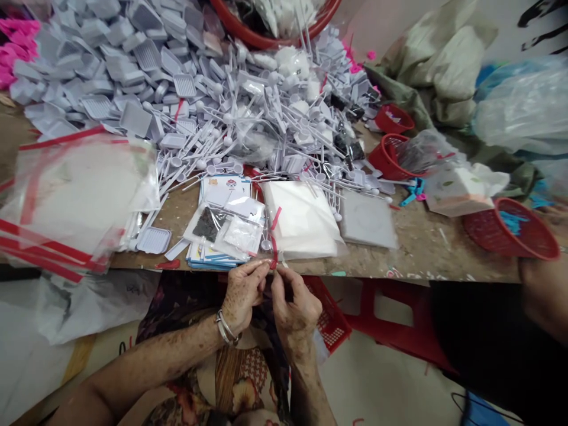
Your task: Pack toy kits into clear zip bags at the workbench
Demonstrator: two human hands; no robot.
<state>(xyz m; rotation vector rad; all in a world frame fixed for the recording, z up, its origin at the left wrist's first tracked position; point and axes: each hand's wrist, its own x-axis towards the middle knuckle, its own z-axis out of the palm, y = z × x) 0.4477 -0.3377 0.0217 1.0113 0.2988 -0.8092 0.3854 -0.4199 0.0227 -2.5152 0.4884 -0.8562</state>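
Note:
At the table's front edge, my left hand [243, 291] and my right hand [296, 303] are closed in pinches, fingertips nearly touching. Between them they hold the lower end of a thin red strip [274, 244], which runs up beside a stack of white sheets [299, 216] in clear plastic. Just beyond my left hand lie printed cards [226, 188]. Clear packets rest on the cards, one with black grains [208, 223] and one with white contents [242, 234]. A small white spoon [266, 244] shows between packets and sheets.
White trays [133, 53] and scoops [284, 118] are heaped at the back. Red-edged clear bags [84, 189] overhang the table at left. Red baskets [510, 231] and a tissue box [459, 189] stand right, near another person's blurred arm [545, 296].

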